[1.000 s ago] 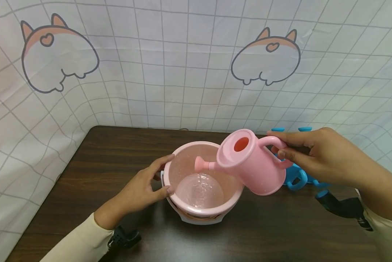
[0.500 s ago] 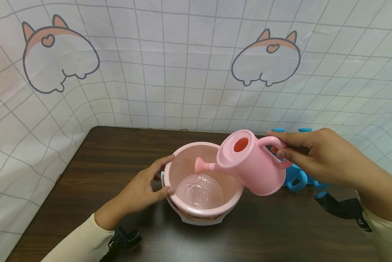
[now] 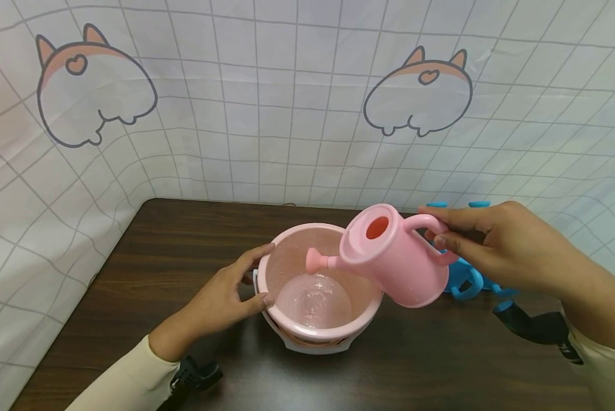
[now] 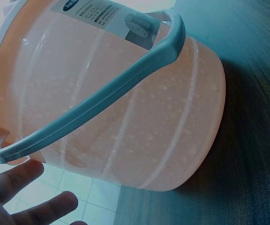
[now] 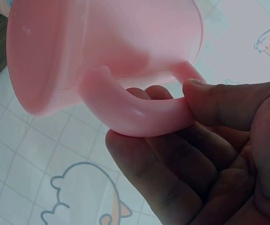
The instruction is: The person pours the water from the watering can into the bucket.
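My right hand [image 3: 497,245] holds the pink watering can [image 3: 397,257] by its handle [image 5: 139,112], fingers curled around it and thumb pressing on it. The can is tilted, with its flared spout head [image 3: 316,261] over the inside of a pale pink bucket [image 3: 356,319]. Below the spout, rippling water [image 3: 312,299] covers the bucket's bottom. My left hand [image 3: 222,294] rests its thumb and index finger on the bucket's left rim. In the left wrist view, other fingers [image 4: 50,208] extend loosely beside the wall, near the bucket's lowered grey-white handle [image 4: 102,101].
Blue objects with looped handles [image 3: 466,279] stand behind the can at the right, partly hidden by my right hand. The dark wooden table [image 3: 184,240] meets a white grid-patterned cloth [image 3: 266,125] at the back and left. Black wrist-camera mounts [image 3: 535,322] hang at both wrists.
The thin stream seen below the spout a second ago is less distinct, and ripples spread in the bucket's water. Both hands, the can and the bucket stay nearly in place.
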Available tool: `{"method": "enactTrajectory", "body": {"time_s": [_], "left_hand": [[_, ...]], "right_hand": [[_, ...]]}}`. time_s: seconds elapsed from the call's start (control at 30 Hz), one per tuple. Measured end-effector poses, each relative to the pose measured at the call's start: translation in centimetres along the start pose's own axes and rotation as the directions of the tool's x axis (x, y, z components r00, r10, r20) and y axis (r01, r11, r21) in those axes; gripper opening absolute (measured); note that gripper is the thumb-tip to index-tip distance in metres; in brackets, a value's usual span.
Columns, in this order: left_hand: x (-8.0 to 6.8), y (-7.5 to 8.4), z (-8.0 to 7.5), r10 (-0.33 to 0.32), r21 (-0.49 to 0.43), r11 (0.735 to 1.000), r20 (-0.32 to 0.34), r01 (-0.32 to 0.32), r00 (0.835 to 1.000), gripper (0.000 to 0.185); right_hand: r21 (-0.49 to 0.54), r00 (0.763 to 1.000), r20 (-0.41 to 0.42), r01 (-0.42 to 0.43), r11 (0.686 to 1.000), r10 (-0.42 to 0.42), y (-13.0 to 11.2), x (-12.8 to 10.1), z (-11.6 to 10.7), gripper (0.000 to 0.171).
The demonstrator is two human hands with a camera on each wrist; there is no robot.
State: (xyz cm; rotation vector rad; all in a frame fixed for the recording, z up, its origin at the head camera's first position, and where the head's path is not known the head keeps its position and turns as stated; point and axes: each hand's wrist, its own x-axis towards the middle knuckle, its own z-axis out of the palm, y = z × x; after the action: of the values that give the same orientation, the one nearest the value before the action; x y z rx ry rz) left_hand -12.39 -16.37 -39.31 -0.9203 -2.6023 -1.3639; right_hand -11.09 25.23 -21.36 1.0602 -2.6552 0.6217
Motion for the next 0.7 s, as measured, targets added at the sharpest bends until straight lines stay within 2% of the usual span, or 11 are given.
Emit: {"method": "enactTrajectory", "body": {"time_s": [0.27,0.7], "left_hand": [[-0.05,0.12,-0.01,-0.016,0.001,1.0,0.005,0.016,1.0,0.08],[0.0,-0.08,-0.01,-0.008,0.002,1.0,0.004,0.008,1.0,0.08]], "right_hand": [[-0.016,1.0,-0.007,0.012,1.0,-0.012,0.0,0.13,0.01,0.044],[-0.021,1.0,-0.018,0.014,1.0,-0.014,-0.01,0.28,0.07,0.04]]}}
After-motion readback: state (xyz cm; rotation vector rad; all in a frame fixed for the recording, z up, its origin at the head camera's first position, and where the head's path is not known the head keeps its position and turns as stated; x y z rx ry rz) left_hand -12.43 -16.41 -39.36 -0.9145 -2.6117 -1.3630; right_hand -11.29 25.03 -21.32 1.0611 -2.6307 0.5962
